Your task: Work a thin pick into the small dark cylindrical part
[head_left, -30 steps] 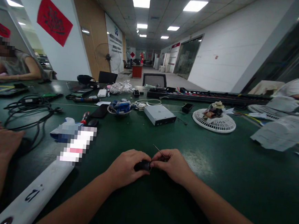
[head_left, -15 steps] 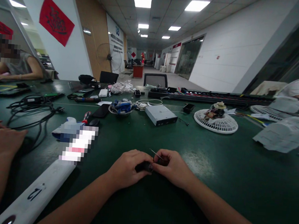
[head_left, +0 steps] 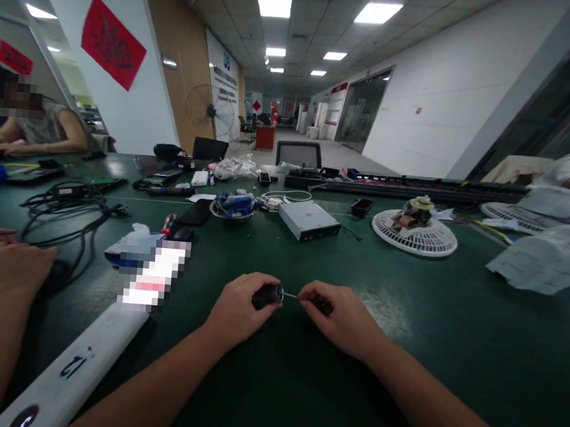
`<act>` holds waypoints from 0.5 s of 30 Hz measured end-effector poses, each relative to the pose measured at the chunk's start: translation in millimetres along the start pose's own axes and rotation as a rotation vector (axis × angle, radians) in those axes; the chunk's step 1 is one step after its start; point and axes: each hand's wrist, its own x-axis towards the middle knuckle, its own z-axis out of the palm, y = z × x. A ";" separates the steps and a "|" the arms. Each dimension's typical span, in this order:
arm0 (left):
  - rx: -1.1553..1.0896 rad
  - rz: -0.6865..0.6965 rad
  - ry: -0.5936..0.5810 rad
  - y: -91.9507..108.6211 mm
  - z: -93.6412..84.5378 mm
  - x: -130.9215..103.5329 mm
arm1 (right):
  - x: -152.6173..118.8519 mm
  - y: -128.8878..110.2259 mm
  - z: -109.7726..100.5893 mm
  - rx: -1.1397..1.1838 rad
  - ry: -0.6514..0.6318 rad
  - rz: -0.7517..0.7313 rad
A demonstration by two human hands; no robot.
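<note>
My left hand (head_left: 242,309) is wrapped round a short black cylinder (head_left: 269,295), its open-looking round end turned to the right. Between the fingertips of my right hand (head_left: 340,318) is a thin metal rod (head_left: 290,296), pointing left toward that round end. Whether the rod's tip touches the cylinder or enters it, I cannot tell. Something dark shows inside my right fingers, too hidden to name. Both hands are held low over the green table (head_left: 300,392).
At left lie a long white bar (head_left: 76,365) marked 12, black cables (head_left: 76,200) and another person's hand (head_left: 11,271). Farther back are a metal bowl (head_left: 233,215) of blue pieces, a grey disc drive (head_left: 309,219) and a white fan grille (head_left: 435,242).
My hands have drawn slightly apart. The cylinder's round end has turned up to face right, and the rod has swung from pointing up-left to lying nearly level toward it.
</note>
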 end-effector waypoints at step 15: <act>0.028 0.091 -0.128 -3.9 2.3 -2.4 | 1.1 -7.9 1.9 0.011 -0.041 0.031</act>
